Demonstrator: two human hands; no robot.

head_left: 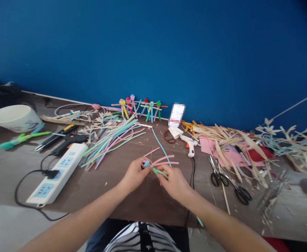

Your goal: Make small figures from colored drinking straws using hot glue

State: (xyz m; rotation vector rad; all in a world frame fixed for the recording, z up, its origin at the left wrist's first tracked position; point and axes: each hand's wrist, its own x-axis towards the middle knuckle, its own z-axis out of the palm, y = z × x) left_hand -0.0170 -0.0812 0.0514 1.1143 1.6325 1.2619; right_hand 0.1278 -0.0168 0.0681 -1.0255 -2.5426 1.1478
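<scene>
Between thumb and fingers, my left hand (136,173) pinches a small pipe-cleaner figure (146,163) near its rolled blue end. Pink pipe-cleaner ends (166,160) fan out from it to the right. My right hand (176,182) grips a green pipe cleaner (155,170) that meets the figure just below the blue part; whether it is wound fully around is hidden by my fingers. A green tip (200,221) shows below my right forearm, near the table's front edge. Just beyond my hands lies a blue pipe cleaner (160,143).
Loose pipe cleaners (116,136) are heaped behind left, beside a power strip (58,175) and black glue gun (70,142). Several pipe-cleaner figures (151,109) lean against the wall. A white glue gun (190,144), scissors (218,175) and pale dried strips (232,134) lie right.
</scene>
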